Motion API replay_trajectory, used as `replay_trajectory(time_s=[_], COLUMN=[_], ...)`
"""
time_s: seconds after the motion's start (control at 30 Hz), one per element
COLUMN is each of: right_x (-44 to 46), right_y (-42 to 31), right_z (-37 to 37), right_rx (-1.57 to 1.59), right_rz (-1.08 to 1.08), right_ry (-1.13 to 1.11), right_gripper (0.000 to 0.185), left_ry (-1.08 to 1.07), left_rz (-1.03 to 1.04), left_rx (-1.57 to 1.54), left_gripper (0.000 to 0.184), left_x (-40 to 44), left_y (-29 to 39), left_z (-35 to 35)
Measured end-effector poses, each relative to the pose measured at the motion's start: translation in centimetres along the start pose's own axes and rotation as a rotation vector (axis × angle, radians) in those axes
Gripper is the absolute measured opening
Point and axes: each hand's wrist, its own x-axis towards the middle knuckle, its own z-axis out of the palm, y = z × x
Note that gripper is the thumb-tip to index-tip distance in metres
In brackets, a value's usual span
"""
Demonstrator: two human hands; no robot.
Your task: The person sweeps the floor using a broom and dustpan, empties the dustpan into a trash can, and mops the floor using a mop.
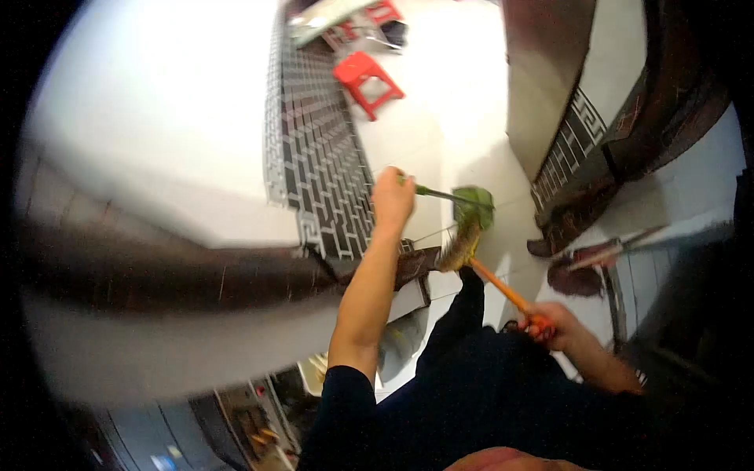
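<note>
My left hand (394, 198) is closed round the dark green handle of a dustpan. The green dustpan pan (473, 206) is down by the pale tiled floor, to the right of that hand. My right hand (552, 324) grips the orange handle (503, 284) of a broom. The broom's brownish bristles (459, 250) are at the near edge of the dustpan, close to my dark-clothed leg. Whether bristles and pan touch, I cannot tell. Any sweepings in the pan are too blurred to make out.
A red plastic stool (367, 82) stands on the floor ahead. To the left runs a dark panel with a white brick-like pattern (318, 149). Dark wooden furniture (597, 177) curves along the right. Behind my left arm is a pale container (312, 375).
</note>
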Motion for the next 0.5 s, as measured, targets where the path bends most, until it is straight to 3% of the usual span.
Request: replay_trajectory(time_s=[0.03,0.1,0.17,0.33,0.4,0.47,0.5], right_x=[2.2,2.1,7.1,15.2,19.0,23.8,26.2], right_y=[-2.4,-12.1,-16.7,-26.6,-30.0,-33.2,-36.3], right_z=[1.4,-0.3,3.1,6.7,7.4,6.3,7.0], right_rx=[-0.009,0.261,0.326,0.349,0.413,0.423,0.418], right_rz=[-0.023,0.029,0.129,0.124,0.139,0.106,0.101], right_ry=[-0.018,-0.111,-0.086,-0.018,0.02,-0.097,-0.101], right_gripper=[0.026,0.028,0.028,0.023,0.022,0.024,0.024], left_ry=[0.021,-0.014,-0.023,-0.041,-0.04,-0.03,-0.016], left_rz=[-0.061,-0.101,-0.184,-0.316,-0.239,-0.294,-0.228], left_rx=[0.004,0.032,0.046,0.029,0.093,0.09,0.164], left_gripper=[0.029,0.029,0.029,0.03,0.034,0.033,0.031], left_x=[3.2,11.2,16.5,27.9,32.6,37.7,41.2], left_y=[-2.4,2.2,-3.2,-5.8,-10.2,-12.3,-12.8], left_z=[-0.3,4.2,7.7,12.1,15.9,17.7,17.7])
